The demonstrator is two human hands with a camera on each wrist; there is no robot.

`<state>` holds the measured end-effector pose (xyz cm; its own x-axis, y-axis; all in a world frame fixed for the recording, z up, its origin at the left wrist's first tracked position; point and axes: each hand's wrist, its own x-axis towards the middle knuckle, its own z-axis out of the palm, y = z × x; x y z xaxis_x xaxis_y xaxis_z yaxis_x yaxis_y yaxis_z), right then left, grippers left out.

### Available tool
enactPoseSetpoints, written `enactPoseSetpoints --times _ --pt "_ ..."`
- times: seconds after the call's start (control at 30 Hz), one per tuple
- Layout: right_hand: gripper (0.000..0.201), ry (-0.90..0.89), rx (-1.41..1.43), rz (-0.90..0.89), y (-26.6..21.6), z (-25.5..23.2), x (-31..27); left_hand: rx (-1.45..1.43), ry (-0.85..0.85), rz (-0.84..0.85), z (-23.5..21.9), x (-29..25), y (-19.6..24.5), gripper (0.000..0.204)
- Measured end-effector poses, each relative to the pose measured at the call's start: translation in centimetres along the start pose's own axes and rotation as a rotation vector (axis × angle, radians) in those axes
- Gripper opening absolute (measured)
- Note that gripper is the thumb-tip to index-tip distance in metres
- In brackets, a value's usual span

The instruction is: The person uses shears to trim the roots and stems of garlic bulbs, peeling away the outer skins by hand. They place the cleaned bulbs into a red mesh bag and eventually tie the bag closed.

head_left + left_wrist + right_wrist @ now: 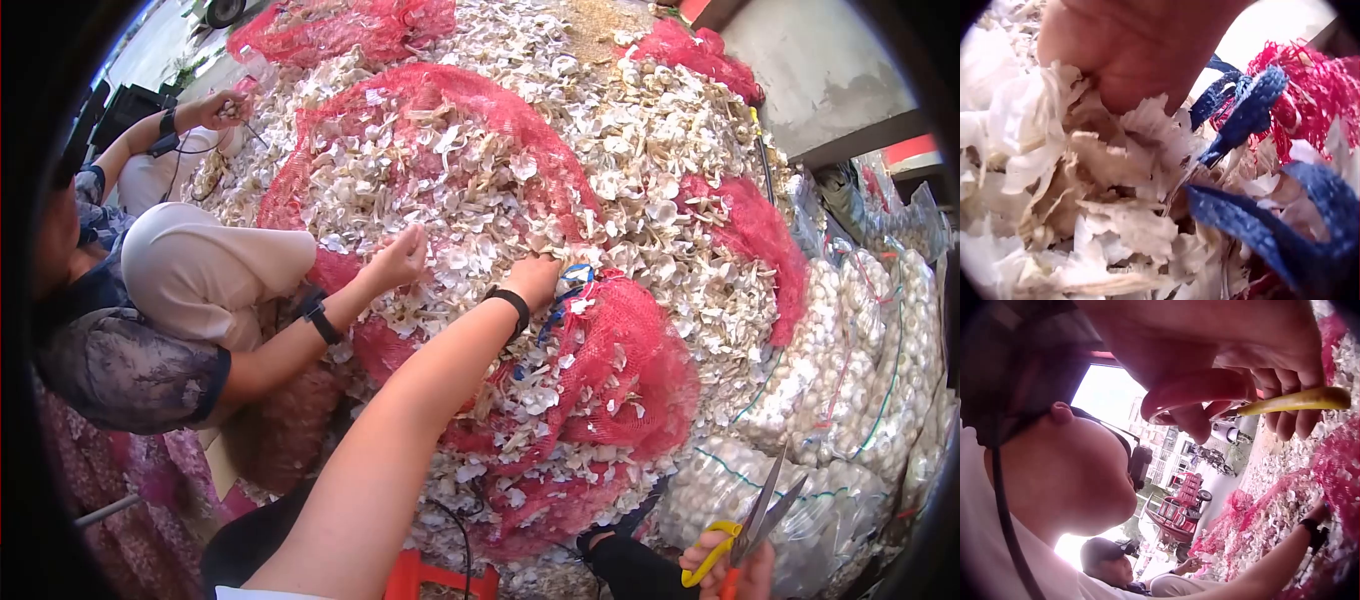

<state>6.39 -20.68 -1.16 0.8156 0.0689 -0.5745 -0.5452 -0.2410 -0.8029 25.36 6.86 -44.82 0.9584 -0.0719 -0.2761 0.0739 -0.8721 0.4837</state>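
1. Yellow/red-handled scissors [743, 542], lower R of head view: our R hand [1235, 344] grips the handles, blades apart.
2. Our L hand [533, 282], approx. ctr, is down in garlic skins [450, 160]; fingertips buried, so we can't tell if they're holding anything.
3. Blue strap [1244, 115] just beside it, red mesh [640, 330] lower R of that.
4. Bagged bulbs [840, 340] far R; another person [140, 370] far L.
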Motion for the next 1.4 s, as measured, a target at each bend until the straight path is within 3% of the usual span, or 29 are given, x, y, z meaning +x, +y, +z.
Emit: enactPoseSetpoints --times 0.07,0.13,0.23,0.33,0.4,0.47,0.53,0.57,0.6,0.67,0.73,0.83,0.93,1.0,1.13,1.2,1.27,1.33,1.4 --pt "0.087 -0.064 0.005 0.038 -0.3 -0.7 0.3 0.108 -0.092 0.063 0.1 -0.5 -0.2 0.025" --pt "0.087 -0.120 0.007 0.074 -0.4 -1.0 0.6 0.103 -0.019 0.073 0.3 -1.0 0.0 0.025" --pt "0.087 -0.053 0.006 -0.004 -0.2 0.2 1.0 0.080 0.007 0.091 0.0 -1.1 0.0 0.032" --pt "0.087 0.035 -0.003 -0.120 -0.2 1.4 1.7 -0.055 -0.072 0.031 -1.7 -1.0 -0.1 0.036" --pt "0.087 0.043 0.004 -0.110 -0.4 1.6 1.9 -0.221 -0.063 -0.234 -4.1 -0.1 -0.6 0.030" --pt "0.088 0.051 0.017 -0.096 -0.6 1.6 2.2 -0.525 0.057 -0.335 -6.4 1.1 -2.7 0.030" --pt "0.088 0.044 0.015 -0.092 -0.7 1.7 2.4 -0.445 0.024 -0.272 -7.5 2.4 -5.3 0.029" --pt "0.088 0.042 0.015 -0.091 -0.8 1.9 2.6 -0.346 -0.115 -0.340 -6.5 3.4 -6.7 0.029" --pt "0.088 0.047 0.017 -0.084 -0.9 2.1 2.7 -0.346 -0.113 -0.342 -5.0 3.6 -7.0 0.029" --pt "0.088 0.051 0.019 -0.081 -1.1 2.3 3.1 -0.126 -0.135 -0.097 -2.0 2.7 -5.6 0.027" --pt "0.086 0.032 0.008 -0.103 -1.2 2.3 3.3 -0.021 -0.142 0.054 -2.6 0.5 -1.2 0.023" --pt "0.085 0.055 -0.008 -0.069 -1.4 2.9 3.5 0.158 -0.065 0.134 1.0 0.1 1.0 0.017" --pt "0.085 0.069 -0.057 -0.007 -2.1 3.4 3.6 0.087 -0.009 0.073 2.8 0.6 1.1 0.019" --pt "0.085 0.082 -0.056 0.007 -2.4 3.6 3.6 0.185 0.027 0.113 3.6 -0.2 1.0 0.019" --pt "0.086 0.081 -0.062 -0.015 -2.2 3.0 3.9 0.142 0.021 -0.006 3.4 -0.3 1.4 0.015" --pt "0.087 0.077 -0.063 -0.020 -2.2 3.0 4.0 0.036 0.156 -0.097 3.1 -0.2 1.5 0.013" --pt "0.088 0.076 -0.067 -0.018 -2.1 2.9 4.1 0.021 0.188 -0.134 2.8 -0.2 1.0 0.011" --pt "0.088 0.085 -0.044 -0.036 -1.7 2.9 4.1 -0.071 -0.006 -0.135 1.3 0.4 0.4 0.012" --pt "0.088 0.071 -0.047 -0.036 -1.3 2.5 4.2 0.014 0.030 -0.027 -0.7 0.3 -0.1 0.014"
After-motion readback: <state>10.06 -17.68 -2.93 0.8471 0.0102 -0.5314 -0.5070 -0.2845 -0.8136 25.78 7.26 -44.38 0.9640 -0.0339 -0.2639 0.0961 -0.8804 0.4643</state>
